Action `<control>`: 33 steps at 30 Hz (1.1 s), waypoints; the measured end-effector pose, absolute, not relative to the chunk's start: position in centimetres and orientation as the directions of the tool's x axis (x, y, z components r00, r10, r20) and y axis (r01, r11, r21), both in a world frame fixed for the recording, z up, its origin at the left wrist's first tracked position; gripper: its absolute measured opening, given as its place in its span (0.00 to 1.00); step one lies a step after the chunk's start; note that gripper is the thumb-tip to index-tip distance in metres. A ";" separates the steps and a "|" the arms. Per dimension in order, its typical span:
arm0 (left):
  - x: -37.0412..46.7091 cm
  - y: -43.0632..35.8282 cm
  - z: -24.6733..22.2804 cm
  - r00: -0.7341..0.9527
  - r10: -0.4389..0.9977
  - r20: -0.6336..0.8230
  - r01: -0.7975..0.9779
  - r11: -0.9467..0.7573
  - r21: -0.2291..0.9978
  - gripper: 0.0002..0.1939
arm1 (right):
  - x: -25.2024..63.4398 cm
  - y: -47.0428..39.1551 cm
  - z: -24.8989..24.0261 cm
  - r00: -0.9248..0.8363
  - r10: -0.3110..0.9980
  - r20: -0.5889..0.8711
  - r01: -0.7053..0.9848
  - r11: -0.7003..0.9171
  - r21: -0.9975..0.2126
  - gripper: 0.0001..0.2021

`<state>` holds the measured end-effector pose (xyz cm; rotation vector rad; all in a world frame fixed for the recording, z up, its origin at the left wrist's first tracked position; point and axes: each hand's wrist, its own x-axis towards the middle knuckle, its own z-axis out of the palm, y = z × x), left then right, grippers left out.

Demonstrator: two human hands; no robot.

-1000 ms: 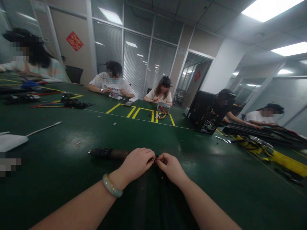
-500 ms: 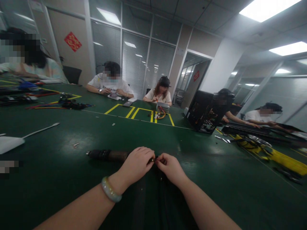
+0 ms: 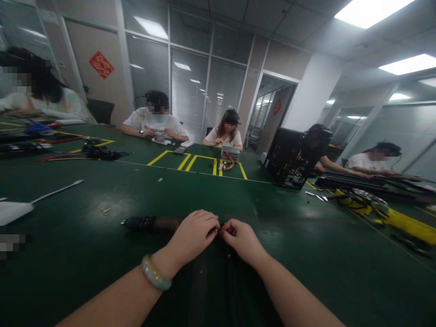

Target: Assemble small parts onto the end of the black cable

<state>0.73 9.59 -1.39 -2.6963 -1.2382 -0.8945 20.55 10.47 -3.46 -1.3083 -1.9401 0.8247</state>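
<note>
At the middle of the table, my left hand is closed in a pinch. A tiny brass-coloured glint shows at its fingertips. Close against it, my right hand also pinches, thumb and forefinger together at a small dark part. What the fingers hold is mostly hidden. Behind my left hand lies a dark cylindrical tool with a ribbed black collar and a metal tip pointing left; its right end is hidden by the hand. Dark strips or cords run from beneath my hands toward me.
Far left lie bundles of coloured cables and a white adapter with a cord. A black computer case stands at right, near a yellow object. A power supply sits across the table. Several people work around it.
The view has shifted slightly. My two hands stay together in nearly the same pinch, and the brass-coloured glint shows a little less. The cylindrical tool lies as before.
</note>
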 end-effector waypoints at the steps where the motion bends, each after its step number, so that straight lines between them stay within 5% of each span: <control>1: 0.7 9.6 -1.3 0.513 0.686 0.516 0.709 -0.678 0.196 0.05 | 20.6 10.5 -3.5 -0.292 0.942 0.165 0.533 0.304 -0.789 0.05; 33: 0.6 9.8 -1.3 0.560 0.692 0.455 0.702 -0.688 0.183 0.07 | 20.6 10.4 -3.3 -0.294 0.941 0.170 0.548 0.311 -0.776 0.04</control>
